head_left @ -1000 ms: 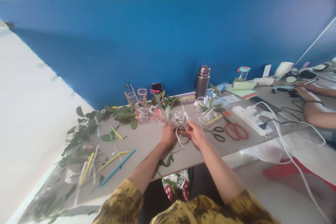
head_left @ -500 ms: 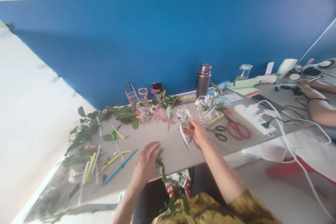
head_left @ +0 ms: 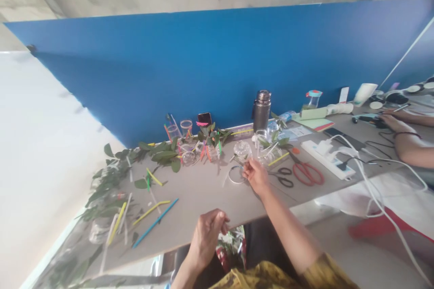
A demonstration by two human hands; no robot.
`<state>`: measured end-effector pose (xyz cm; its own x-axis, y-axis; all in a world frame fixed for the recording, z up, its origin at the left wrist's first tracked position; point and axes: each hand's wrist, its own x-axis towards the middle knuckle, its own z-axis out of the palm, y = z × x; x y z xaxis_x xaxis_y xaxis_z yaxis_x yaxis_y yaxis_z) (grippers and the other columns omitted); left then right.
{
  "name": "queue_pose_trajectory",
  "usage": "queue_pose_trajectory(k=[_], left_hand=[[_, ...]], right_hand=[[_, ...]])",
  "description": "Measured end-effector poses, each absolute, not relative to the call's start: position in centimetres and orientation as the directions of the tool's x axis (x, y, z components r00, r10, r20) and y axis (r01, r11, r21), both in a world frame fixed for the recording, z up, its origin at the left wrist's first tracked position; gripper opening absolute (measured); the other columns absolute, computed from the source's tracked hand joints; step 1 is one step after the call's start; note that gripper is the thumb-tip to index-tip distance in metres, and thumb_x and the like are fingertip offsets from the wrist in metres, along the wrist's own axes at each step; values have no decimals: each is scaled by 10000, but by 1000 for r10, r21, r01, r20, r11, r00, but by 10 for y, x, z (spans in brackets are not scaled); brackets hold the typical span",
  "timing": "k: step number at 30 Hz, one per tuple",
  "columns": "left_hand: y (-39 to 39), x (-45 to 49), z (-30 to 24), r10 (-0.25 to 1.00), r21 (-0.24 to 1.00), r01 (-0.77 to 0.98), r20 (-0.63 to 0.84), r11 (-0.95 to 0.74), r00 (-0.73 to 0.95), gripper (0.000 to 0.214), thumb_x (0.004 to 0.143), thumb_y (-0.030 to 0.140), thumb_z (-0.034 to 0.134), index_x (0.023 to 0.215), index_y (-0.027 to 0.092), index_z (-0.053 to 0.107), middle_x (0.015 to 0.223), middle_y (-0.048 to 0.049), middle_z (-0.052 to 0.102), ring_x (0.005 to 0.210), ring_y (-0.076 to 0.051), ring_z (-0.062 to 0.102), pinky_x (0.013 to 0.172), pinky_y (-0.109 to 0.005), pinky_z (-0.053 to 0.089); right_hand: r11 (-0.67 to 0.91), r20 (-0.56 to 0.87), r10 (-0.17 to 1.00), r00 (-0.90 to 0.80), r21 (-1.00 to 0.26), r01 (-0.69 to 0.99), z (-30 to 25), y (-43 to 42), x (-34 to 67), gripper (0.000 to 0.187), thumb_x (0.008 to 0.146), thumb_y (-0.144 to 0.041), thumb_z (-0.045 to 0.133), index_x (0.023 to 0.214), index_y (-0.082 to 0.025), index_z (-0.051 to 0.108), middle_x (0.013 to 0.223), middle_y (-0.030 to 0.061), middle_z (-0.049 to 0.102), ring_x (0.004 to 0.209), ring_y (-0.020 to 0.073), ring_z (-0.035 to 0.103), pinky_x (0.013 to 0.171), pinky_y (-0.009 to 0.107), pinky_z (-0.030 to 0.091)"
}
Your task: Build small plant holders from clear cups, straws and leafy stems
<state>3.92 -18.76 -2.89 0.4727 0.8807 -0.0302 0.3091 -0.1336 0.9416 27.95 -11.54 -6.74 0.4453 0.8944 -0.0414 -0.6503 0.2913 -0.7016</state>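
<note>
My right hand [head_left: 254,176] is over the middle of the table, fingers closed at the edge of a thin whitish ring [head_left: 229,175] that looks like a loop of band or tape. Just beyond it lies a clear plastic bottle piece [head_left: 242,148]. To its right are black-handled scissors [head_left: 284,177] and red-handled scissors [head_left: 308,174]. My left hand [head_left: 210,235] hovers at the front table edge with curled fingers, thumb against the index finger; whatever is inside is hidden. Below it, over my lap, is a bundle with leaves and red parts [head_left: 232,246].
Leafy stems [head_left: 111,176] cover the left side, beside a blue straw [head_left: 155,223] and yellow straws. Clear cups and a small leafy arrangement [head_left: 210,137] stand at the back near a dark thermos [head_left: 261,110]. A power strip [head_left: 327,159] and another person's arm [head_left: 407,142] are on the right.
My left hand has moved right and closer to me, its fingers more curled. The leafy sprig by it no longer shows at the table edge. The whitish band now appears as a round loop.
</note>
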Motion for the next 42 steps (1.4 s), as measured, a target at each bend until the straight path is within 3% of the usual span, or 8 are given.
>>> queue_pose_trajectory(k=[6,9,15,25,30,33,36,42], left_hand=[[-139,53,-11,914,957,278,-42,-79,404,268,807,412,696,907,174,770,825,-54,751,778,-199,681,730,-286,520],[-111,67,-2,941,978,183,28,-95,339,315,779,446,715,908,160,750,801,-59,730,792,-212,693,740,-316,560],[-78,87,10,937,985,-49,171,-164,304,607,772,532,795,1246,180,657,1198,-136,680,967,-243,698,721,-341,598],[-64,92,8,913,974,-221,127,-42,387,618,771,474,843,1302,211,668,1256,-122,679,1030,-240,685,813,-358,603],[-57,91,0,942,963,-181,240,-200,233,590,682,397,919,1202,210,714,1281,-118,694,1134,-257,666,893,-335,565],[-55,92,-8,930,944,-120,326,-309,171,632,660,418,941,1216,226,709,1347,-129,657,1208,-284,637,902,-341,561],[-56,93,-13,897,910,-62,414,-409,157,650,666,474,947,1223,245,703,1360,-129,626,1253,-303,618,919,-366,568],[-56,91,-16,773,761,135,623,-635,125,626,756,551,873,1278,264,678,1305,-132,643,1254,-310,616,902,-389,577]], right_hand=[[250,27,924,381,-797,-550,-64,-120,273,307,656,-404,863,806,-189,702,807,49,747,574,109,505,476,208,411],[260,62,921,384,-832,-490,-61,-119,271,234,666,-361,804,801,-189,723,751,26,714,567,112,500,489,214,409],[278,203,927,315,-936,-216,-39,-123,277,117,716,-289,743,786,-198,725,630,-24,583,578,126,480,541,234,386],[316,344,931,120,-927,201,-16,-124,281,34,799,-193,658,768,-201,668,792,-1,634,725,147,578,633,232,445],[369,473,835,282,-860,352,-11,-123,286,247,841,-163,625,1051,-233,735,1304,94,652,844,163,665,677,270,527],[407,595,726,344,-776,482,-1,-125,284,148,911,-207,624,1020,-235,720,1108,79,694,768,161,632,663,279,513],[407,640,721,266,-702,585,9,-125,278,75,933,-251,658,982,-243,714,910,40,679,681,156,568,643,286,484],[370,656,723,217,-633,680,13,-121,273,79,940,-271,682,1006,-259,724,949,46,656,702,164,546,673,297,477]])
